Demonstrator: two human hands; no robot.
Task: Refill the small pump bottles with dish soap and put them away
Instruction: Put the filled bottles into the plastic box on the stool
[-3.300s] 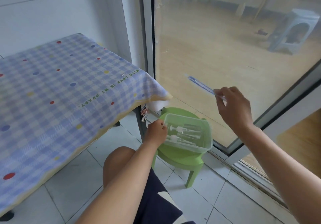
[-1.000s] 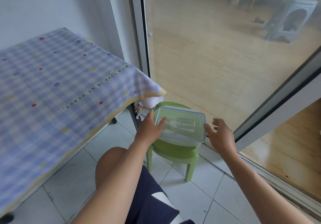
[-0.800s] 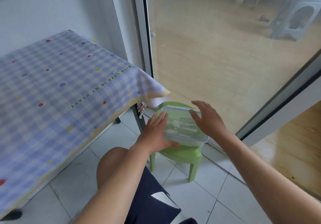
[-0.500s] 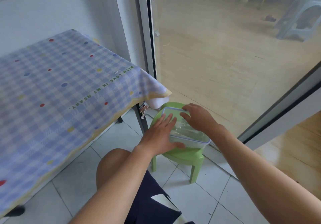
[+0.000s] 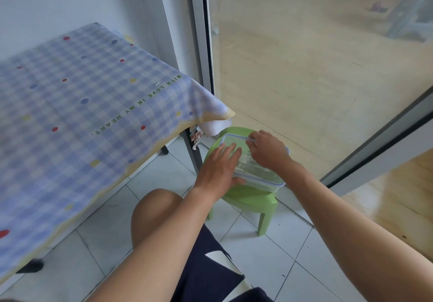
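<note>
White-tiled floor (image 5: 164,179) beside a sliding glass door (image 5: 304,72), wooden flooring showing hazily through the pane. At the left, a cloth-covered table (image 5: 82,114), its blue-and-white check scattered with coloured dots and crossed by one line of green lettering. The cloth's corner droops over the tabletop's near right corner.

Just beside that corner, close to the door frame, stands a small green plastic stool (image 5: 249,199) on the tiles. On its seat sits a clear plastic container (image 5: 264,180), closed by a blue-edged lid (image 5: 233,139) and covering most of the seat. Pale shapes inside, seen dimly through the plastic, too blurred to name.

Left hand (image 5: 218,170) on the lid's near left part: fingers straight and close together, laid flat on top, thumb stretched along the container's near side, nothing gripped. Right hand (image 5: 268,154) reaching over from the right: fingers bent and curled down over the lid's far edge, towards its far left corner, holding that rim. Thumb hidden under the hand.

Both forearms bare, coming in from the bottom edge. Between them a bare knee (image 5: 154,210) and dark shorts (image 5: 206,266) with a white patch.
</note>
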